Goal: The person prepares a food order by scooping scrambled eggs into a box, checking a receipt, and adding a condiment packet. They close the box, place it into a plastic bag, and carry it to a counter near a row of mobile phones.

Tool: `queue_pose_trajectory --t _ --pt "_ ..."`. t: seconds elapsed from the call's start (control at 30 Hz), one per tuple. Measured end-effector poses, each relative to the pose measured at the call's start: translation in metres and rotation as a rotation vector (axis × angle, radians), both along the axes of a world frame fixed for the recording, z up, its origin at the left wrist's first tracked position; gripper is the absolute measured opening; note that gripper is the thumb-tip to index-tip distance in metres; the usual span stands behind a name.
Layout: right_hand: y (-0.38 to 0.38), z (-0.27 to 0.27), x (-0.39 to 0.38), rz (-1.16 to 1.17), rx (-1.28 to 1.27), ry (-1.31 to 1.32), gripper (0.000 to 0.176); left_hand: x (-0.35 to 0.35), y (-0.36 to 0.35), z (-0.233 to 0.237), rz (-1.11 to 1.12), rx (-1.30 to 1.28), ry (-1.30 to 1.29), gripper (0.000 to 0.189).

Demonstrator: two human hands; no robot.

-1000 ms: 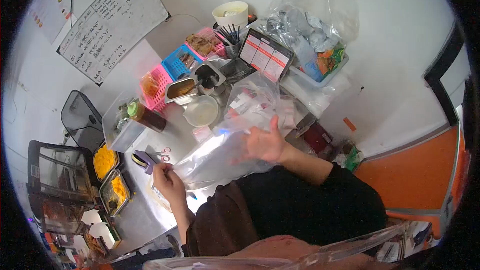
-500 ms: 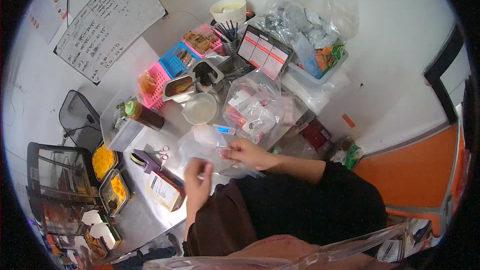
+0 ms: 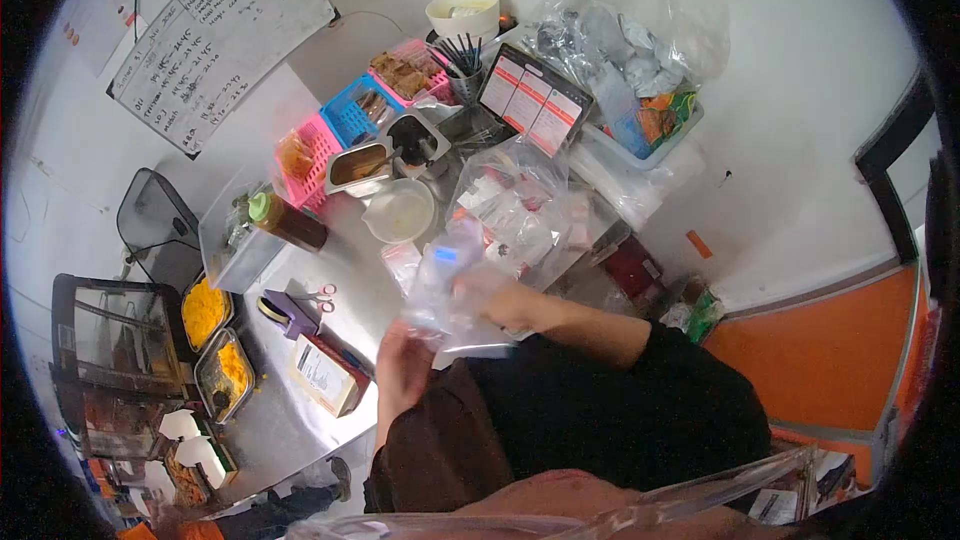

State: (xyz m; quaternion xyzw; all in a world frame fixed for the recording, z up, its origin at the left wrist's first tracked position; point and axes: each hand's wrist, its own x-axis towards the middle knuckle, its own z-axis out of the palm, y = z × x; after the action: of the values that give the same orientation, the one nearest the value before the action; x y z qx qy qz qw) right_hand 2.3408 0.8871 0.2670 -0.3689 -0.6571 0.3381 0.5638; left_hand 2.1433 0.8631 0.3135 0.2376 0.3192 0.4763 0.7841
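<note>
White walls (image 3: pixel 800 90), a handwritten whiteboard (image 3: pixel 220 30), steel counter (image 3: pixel 270 430), orange lower panel (image 3: pixel 830 360).

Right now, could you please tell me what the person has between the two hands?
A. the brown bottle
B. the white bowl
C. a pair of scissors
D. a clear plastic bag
D: a crumpled clear plastic bag is held in the right hand, with the blurred left hand at its lower end, above the steel counter.
</note>
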Motion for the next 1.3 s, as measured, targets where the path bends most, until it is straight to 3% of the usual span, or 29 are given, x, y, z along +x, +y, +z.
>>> queue_pose_trajectory --t 0.03,0.07,0.1,0.17,0.23,0.3,0.37,0.4,0.43,0.47,0.5,0.6,0.7,1.03,1.13,1.3 --pt "0.001 0.009 0.007 -0.054 -0.036 0.034 0.024 -0.010 0.005 0.002 0.061 -0.056 -0.069 0.014" --pt "-0.001 0.023 0.029 -0.069 -0.235 0.080 0.024 -0.020 0.011 0.009 0.304 -0.174 0.058 0.018" --pt "-0.004 0.044 0.052 -0.090 -0.432 0.133 0.024 -0.046 0.013 0.016 0.327 -0.153 0.015 0.018" --pt "-0.016 0.069 0.081 -0.230 -0.297 -0.103 0.028 -0.068 0.012 0.039 0.376 -0.088 0.004 0.021" --pt "-0.018 0.070 0.092 -0.157 -0.216 -0.206 0.032 -0.008 -0.001 0.109 0.591 -0.189 0.123 0.021" --pt "-0.008 0.071 0.109 0.041 -0.278 -0.167 0.029 -0.020 -0.001 0.094 0.592 -0.042 0.213 0.021" --pt "0.008 0.073 0.135 0.323 -0.270 -0.060 0.013 -0.046 0.004 0.066 0.542 0.149 0.308 0.023" --pt "0.021 0.071 0.149 0.138 -0.302 0.090 0.008 -0.068 0.006 0.046 0.487 0.258 0.368 0.024" --pt "0.037 0.065 0.164 -0.047 -0.335 0.240 0.015 -0.079 0.008 0.033 0.431 0.365 0.429 0.025" --pt "0.063 0.047 0.182 -0.332 -0.279 0.030 0.020 -0.072 0.006 0.026 0.476 0.376 0.495 0.026" --pt "0.087 0.024 0.195 -0.615 -0.218 -0.184 0.025 -0.037 -0.004 0.057 0.513 0.210 0.535 0.020" --pt "0.119 -0.024 0.207 -0.795 -0.192 -0.716 0.034 -0.044 0.002 0.021 0.287 0.316 0.598 0.015" --pt "0.126 -0.049 0.208 -0.634 -0.361 -0.945 0.038 -0.042 0.005 0.014 0.256 0.346 0.588 0.016" --pt "0.121 -0.039 0.222 -0.898 -0.190 -0.791 0.040 -0.054 0.009 0.001 0.386 0.216 0.639 0.011" --pt "0.116 -0.040 0.214 -0.742 -0.324 -0.857 0.041 -0.051 0.008 0.001 0.362 0.215 0.662 0.012" --pt "0.116 -0.041 0.215 -0.783 -0.267 -0.829 0.040 -0.048 0.008 0.003 0.371 0.223 0.635 0.013"
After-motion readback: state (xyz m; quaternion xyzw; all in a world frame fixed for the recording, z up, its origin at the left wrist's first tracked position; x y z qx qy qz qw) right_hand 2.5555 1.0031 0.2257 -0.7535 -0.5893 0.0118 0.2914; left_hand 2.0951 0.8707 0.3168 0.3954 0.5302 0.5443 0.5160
